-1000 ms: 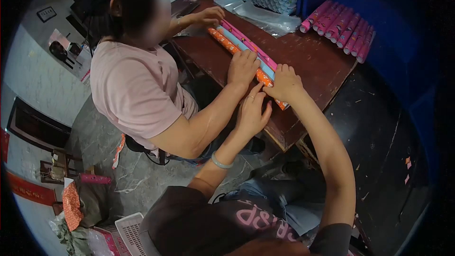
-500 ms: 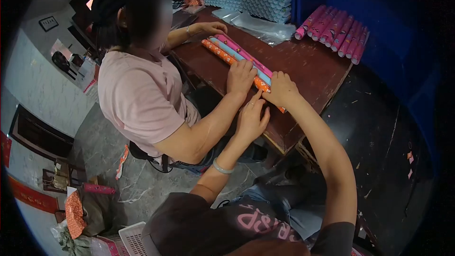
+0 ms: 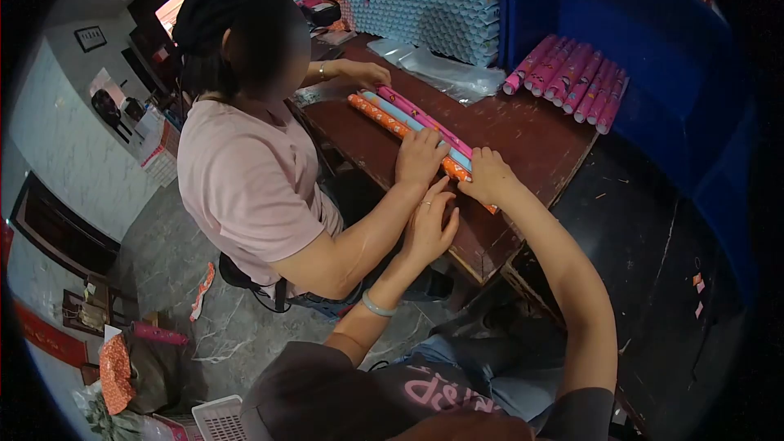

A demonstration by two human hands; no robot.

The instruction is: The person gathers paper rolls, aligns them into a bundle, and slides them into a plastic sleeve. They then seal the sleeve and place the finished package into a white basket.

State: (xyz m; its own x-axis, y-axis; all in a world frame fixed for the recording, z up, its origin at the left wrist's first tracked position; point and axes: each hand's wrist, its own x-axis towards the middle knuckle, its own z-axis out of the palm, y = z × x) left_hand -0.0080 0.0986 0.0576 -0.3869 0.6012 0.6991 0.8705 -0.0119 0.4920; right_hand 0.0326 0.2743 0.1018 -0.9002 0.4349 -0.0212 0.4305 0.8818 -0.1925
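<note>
Three slim patterned rolls lie side by side on the brown table: a pink roll [image 3: 420, 118], a light blue roll [image 3: 390, 109] and an orange roll [image 3: 377, 116]. My right hand [image 3: 490, 177] is curled over their near ends, its fingers bent on the pink and blue ones. My left hand [image 3: 430, 224] is just short of the orange roll's near end, fingers apart, index fingertip at or very near it. A co-worker's hand [image 3: 420, 155] presses on the rolls beside mine, while the co-worker's other hand [image 3: 365, 73] is at the far end.
The co-worker [image 3: 245, 180] in a pink shirt sits at my left along the table [image 3: 531, 135]. Several pink rolls [image 3: 572, 82] lie at the table's right corner by a blue partition [image 3: 645, 57]. Clear plastic bags [image 3: 445, 69] lie before a tall stack of tubes [image 3: 425, 16].
My view has tilted a little upward, so the scene sits lower. Both my hands and the co-worker's stay in nearly the same places at the rolls.
</note>
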